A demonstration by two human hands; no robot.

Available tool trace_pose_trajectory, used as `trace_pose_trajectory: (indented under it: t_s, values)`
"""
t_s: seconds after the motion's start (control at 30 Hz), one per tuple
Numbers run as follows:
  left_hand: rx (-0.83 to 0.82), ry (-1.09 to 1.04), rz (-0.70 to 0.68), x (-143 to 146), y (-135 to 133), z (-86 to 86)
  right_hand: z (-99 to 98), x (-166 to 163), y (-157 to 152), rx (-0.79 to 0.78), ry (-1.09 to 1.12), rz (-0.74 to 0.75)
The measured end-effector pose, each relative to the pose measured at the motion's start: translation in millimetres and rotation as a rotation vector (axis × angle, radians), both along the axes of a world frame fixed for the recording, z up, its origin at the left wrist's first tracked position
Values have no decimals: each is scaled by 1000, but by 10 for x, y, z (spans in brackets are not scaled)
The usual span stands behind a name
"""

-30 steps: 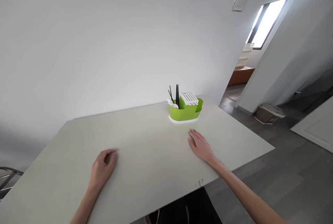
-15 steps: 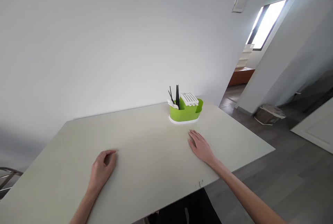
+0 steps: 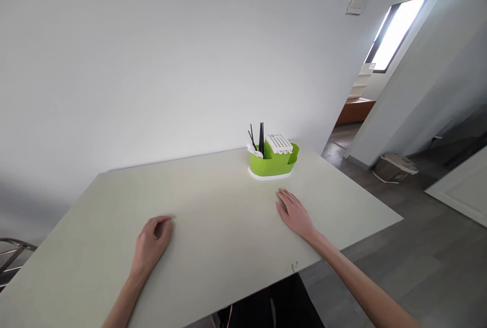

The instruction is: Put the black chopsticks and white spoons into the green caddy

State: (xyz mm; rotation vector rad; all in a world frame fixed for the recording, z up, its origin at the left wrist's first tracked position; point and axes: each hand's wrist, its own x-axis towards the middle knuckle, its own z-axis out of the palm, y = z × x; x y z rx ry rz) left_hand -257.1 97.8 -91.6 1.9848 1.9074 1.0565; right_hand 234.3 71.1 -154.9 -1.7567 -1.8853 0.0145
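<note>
My left hand (image 3: pixel 150 244) rests on the pale table (image 3: pixel 213 226) near its front left, fingers loosely curled inward with nothing in them. My right hand (image 3: pixel 294 213) lies flat on the table, fingers stretched out and together, a short way in front of a green caddy (image 3: pixel 273 162). The caddy stands on a white base at the table's far right and holds black utensils (image 3: pixel 260 139), a white spoon and a white slotted rack (image 3: pixel 279 143).
A white wall runs behind the table. A metal chair frame (image 3: pixel 13 254) shows at the far left. To the right lie a dark wood floor, a doorway with a bright window (image 3: pixel 395 31), and a low bin (image 3: pixel 393 165) by the wall.
Both hands stay where they were; the view has only shifted slightly.
</note>
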Motion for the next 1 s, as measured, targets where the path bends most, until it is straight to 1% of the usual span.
trace_pose_trajectory:
  t_s: [0.7,1.0]
  values:
    - [23,2,0,10,-10,17,-20,4,4,24,4,5]
    - [4,6,-1,9,-14,23,-15,7,-3,17,-7,5]
